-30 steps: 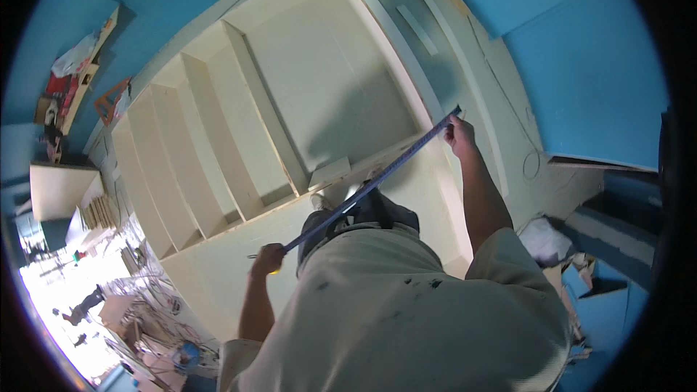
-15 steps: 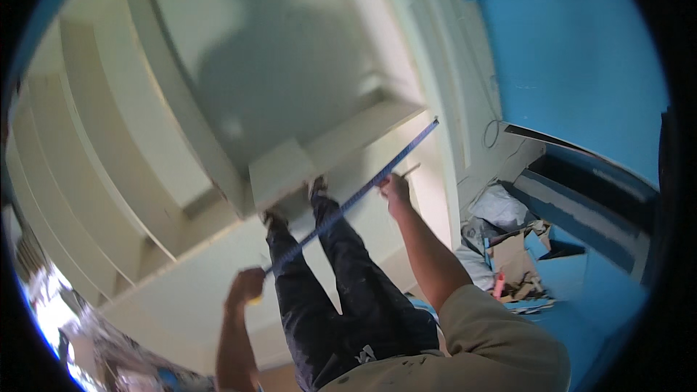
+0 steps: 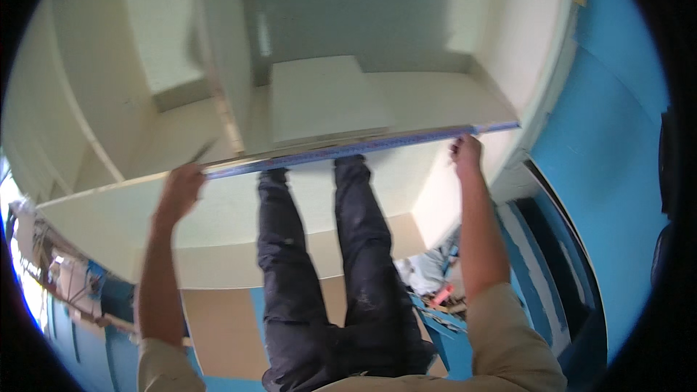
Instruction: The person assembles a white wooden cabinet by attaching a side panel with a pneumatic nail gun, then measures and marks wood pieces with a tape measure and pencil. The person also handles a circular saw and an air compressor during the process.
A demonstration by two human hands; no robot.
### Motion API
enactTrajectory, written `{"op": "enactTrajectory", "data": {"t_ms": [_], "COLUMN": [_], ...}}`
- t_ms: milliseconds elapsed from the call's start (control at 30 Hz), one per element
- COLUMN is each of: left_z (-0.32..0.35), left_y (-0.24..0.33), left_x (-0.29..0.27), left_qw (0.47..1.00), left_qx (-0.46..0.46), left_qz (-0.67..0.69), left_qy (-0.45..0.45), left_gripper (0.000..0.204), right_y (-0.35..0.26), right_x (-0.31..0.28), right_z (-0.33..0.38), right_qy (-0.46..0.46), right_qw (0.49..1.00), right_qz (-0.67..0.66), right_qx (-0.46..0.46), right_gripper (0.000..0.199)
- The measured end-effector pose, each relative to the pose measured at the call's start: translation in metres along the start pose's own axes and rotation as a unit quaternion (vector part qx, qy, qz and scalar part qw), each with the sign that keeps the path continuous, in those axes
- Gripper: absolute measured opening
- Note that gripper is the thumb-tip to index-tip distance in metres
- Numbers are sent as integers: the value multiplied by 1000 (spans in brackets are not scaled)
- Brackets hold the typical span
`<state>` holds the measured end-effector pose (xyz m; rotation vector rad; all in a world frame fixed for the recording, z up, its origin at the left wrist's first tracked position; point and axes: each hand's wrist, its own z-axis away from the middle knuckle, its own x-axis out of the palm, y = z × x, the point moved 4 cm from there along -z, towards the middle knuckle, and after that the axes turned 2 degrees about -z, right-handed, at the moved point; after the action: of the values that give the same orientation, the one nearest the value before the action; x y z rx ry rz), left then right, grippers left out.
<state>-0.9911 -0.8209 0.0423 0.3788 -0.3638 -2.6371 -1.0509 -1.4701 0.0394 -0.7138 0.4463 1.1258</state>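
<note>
My left hand point(image 3: 180, 192) is closed around the near end of a tape measure, at the left; the case is hidden in the fist. From it the blue tape measure blade point(image 3: 348, 151) runs right along the front edge of the white shelf point(image 3: 435, 98). Its far tip lies by the right side panel point(image 3: 519, 51). Just under the blade, near that tip, my right hand point(image 3: 468, 152) has its fingers curled together. A short pale bit crosses the blade there, likely the pencil-like stick in that hand. Beside my left fist is a thin dark sliver I cannot make out.
A loose white board point(image 3: 323, 98) lies on the shelf between my legs and the back panel. Upright dividers point(image 3: 218, 65) stand to the left. Blue panels point(image 3: 602, 123) rise at the right. Scraps and a white bag point(image 3: 425, 270) lie low at the right.
The view has turned and my hands have spread apart. The blade has swung from a steep slant to nearly level, against the shelf's front edge. My right hand has moved right.
</note>
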Motion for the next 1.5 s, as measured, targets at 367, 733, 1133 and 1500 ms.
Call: {"op": "enactTrajectory", "data": {"t_ms": [367,733,1133,1500], "left_z": [27,11,-3,-14], "left_y": [-13,-52,32,29], "left_x": [-22,12,-35,-41], "left_qw": [987,912,982,980], "left_qx": [-46,217,-66,-92], "left_qz": [-86,-285,-175,-162], "left_qy": [129,199,-25,-72], "left_gripper": [20,10,32,33], "right_y": [-5,25,-14,-18], "right_x": [30,-1,2,12], "right_z": [25,-49,-32,-21], "right_qy": [23,-68,-26,-38], "right_qw": [999,995,999,999], "right_qz": [30,60,4,-10], "right_qx": [-2,-37,-21,-33], "right_gripper": [18,22,20,23]}}
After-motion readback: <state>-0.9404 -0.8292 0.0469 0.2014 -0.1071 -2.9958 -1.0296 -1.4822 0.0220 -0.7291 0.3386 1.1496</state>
